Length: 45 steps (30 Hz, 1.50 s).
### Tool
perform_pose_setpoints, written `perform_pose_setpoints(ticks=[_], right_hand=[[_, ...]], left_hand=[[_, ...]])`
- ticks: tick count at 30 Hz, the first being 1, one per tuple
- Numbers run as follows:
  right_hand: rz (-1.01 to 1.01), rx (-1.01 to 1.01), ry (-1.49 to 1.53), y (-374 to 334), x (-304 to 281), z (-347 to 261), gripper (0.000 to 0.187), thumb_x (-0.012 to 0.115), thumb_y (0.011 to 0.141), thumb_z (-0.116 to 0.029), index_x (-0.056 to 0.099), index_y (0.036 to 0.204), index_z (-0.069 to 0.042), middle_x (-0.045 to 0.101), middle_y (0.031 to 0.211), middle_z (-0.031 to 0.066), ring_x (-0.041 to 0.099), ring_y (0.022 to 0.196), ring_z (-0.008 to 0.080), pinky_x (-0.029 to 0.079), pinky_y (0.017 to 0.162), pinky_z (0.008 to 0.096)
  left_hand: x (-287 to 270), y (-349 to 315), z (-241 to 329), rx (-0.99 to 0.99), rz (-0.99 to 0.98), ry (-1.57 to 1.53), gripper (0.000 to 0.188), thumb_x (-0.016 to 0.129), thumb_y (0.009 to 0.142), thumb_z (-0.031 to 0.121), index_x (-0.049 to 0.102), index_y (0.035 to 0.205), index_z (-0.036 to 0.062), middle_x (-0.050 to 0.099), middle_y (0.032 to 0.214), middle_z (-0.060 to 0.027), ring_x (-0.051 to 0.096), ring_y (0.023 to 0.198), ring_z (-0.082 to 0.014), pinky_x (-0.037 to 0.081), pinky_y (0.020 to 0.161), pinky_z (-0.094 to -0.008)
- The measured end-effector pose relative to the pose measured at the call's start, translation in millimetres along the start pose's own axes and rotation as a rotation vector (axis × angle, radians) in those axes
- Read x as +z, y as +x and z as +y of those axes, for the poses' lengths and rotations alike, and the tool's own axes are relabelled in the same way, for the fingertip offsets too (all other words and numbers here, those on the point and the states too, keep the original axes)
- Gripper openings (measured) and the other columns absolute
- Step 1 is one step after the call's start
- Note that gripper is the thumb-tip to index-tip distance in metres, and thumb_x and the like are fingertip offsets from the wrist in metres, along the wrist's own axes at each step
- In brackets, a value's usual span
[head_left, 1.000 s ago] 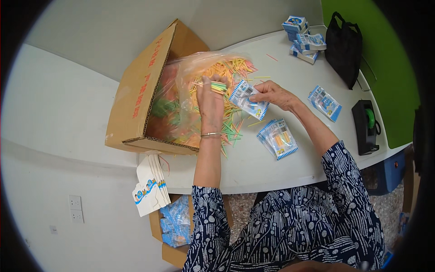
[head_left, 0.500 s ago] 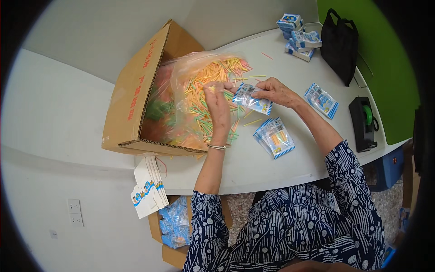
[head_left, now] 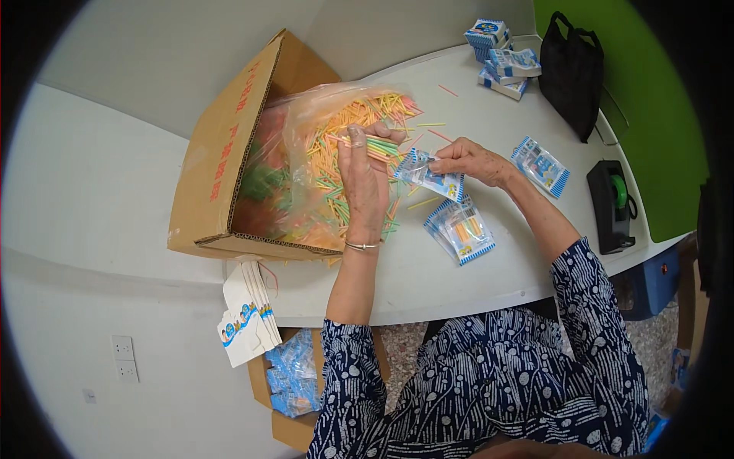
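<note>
A bundle of thin pastel sticks [head_left: 380, 145], pink, yellow and green, lies in my left hand [head_left: 364, 187], its thumb closed over them. Beside it, my right hand [head_left: 472, 162] pinches a small blue-and-white plastic packet [head_left: 436, 183] by its upper part. The ends of the sticks point toward the packet's left edge and come close to it; whether they touch or enter it, I cannot tell. Behind my left hand, a heap of loose sticks [head_left: 359, 115] spills from a clear plastic bag [head_left: 294, 126]. Filled packets [head_left: 468, 236] overlap on the table below my right hand.
An open cardboard carton [head_left: 218, 145] lies on its side at the left of the white table [head_left: 428, 294]. Another packet [head_left: 540, 167], a black tape dispenser [head_left: 609, 210], a black bag [head_left: 572, 76] and small boxes [head_left: 505, 86] stand right. Below sits a box of packets [head_left: 294, 375].
My left hand has lifted slightly and turned, bringing the bundle of sticks into view by the packet. My right hand has shifted a little, still holding the packet.
</note>
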State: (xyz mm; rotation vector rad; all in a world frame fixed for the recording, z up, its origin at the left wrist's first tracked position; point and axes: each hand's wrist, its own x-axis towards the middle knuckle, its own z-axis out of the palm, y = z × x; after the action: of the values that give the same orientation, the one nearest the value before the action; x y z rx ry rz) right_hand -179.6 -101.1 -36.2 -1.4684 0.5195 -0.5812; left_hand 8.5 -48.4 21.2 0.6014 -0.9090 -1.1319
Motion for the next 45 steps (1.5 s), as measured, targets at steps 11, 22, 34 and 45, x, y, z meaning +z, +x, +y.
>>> perform_pose_setpoints(ticks=[11,22,34,45], right_hand=[[-0.044,0.049,0.187,-4,6,-2,0.023,0.065,0.086,-0.022,0.070,0.091,0.000,0.066,0.080,-0.0002,0.054,0.072,0.0024,0.043,0.066,0.0198],[-0.038,0.040,0.153,-7,5,2,0.025,0.065,0.086,-0.022,0.070,0.096,0.001,0.068,0.085,0.0015,0.056,0.075,0.0031,0.045,0.069,0.0190],[-0.048,0.080,0.107,-15,6,-11,0.024,0.065,0.086,-0.023,0.071,0.090,0.000,0.068,0.078,-0.0004,0.056,0.066,0.0015,0.044,0.060,0.0178],[-0.074,0.090,0.143,-14,8,-1,0.022,0.065,0.087,-0.021,0.070,0.090,0.001,0.068,0.081,0.0007,0.057,0.069,0.0018,0.045,0.060,0.0182]], left_hand=[[11,-13,-1,-0.014,-0.144,0.286,0.021,0.040,0.100,0.027,0.040,0.102,0.0058,0.059,0.086,-0.0099,0.060,0.086,-0.0185,0.049,0.081,-0.0332],[5,-20,-6,-0.005,-0.059,0.306,0.020,0.039,0.101,0.023,0.038,0.104,0.0037,0.060,0.089,-0.0130,0.059,0.088,-0.0170,0.048,0.083,-0.0307],[1,-23,4,0.012,-0.223,0.584,0.021,0.041,0.100,0.026,0.041,0.103,0.0046,0.063,0.096,-0.0158,0.060,0.092,-0.0186,0.048,0.085,-0.0322],[11,-26,-9,-0.140,-0.268,0.389,0.021,0.038,0.101,0.023,0.038,0.107,0.0032,0.060,0.099,-0.0163,0.058,0.094,-0.0191,0.048,0.084,-0.0309]])
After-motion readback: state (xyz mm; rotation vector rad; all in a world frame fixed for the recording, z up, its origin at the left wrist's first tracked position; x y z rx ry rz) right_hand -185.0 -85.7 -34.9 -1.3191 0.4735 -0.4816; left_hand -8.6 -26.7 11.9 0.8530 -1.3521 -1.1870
